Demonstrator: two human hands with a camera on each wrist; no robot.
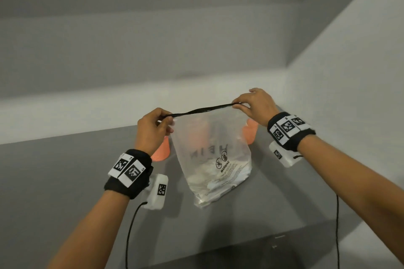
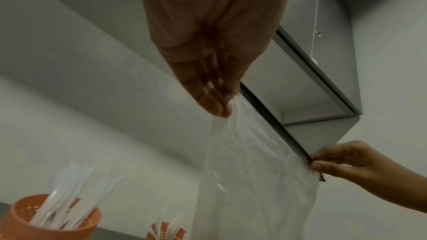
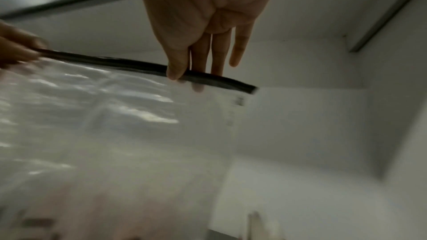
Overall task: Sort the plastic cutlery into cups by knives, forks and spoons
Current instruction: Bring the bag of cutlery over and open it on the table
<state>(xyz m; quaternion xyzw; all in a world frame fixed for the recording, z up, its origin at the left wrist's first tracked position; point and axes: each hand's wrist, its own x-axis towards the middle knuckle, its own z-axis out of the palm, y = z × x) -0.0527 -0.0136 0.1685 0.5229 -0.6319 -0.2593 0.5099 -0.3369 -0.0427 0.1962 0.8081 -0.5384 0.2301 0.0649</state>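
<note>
A frosted plastic bag [image 1: 213, 159] with a black zip strip [image 1: 203, 110] hangs above the grey counter [image 1: 65, 170], and white shapes lie at its bottom. My left hand [image 1: 162, 121] pinches the strip's left end; my right hand [image 1: 239, 105] pinches its right end. The left wrist view shows the left hand [image 2: 221, 105], the bag [image 2: 254, 180] and the right hand [image 2: 316, 163]. In the right wrist view the right hand [image 3: 182, 78] is on the strip [image 3: 129, 65]. Orange cups [image 1: 161, 150] [image 1: 250, 132] stand behind the bag. Two cups [image 2: 53, 220] [image 2: 165, 231] hold white plastic cutlery [image 2: 76, 189].
The counter sits in a corner: a pale wall [image 1: 153, 50] runs behind it and another wall [image 1: 349, 94] closes the right side. Its front edge [image 1: 240, 244] is near my body. A grey wall cabinet [image 2: 323, 61] hangs overhead. Black cables [image 1: 131, 225] trail from both wrists.
</note>
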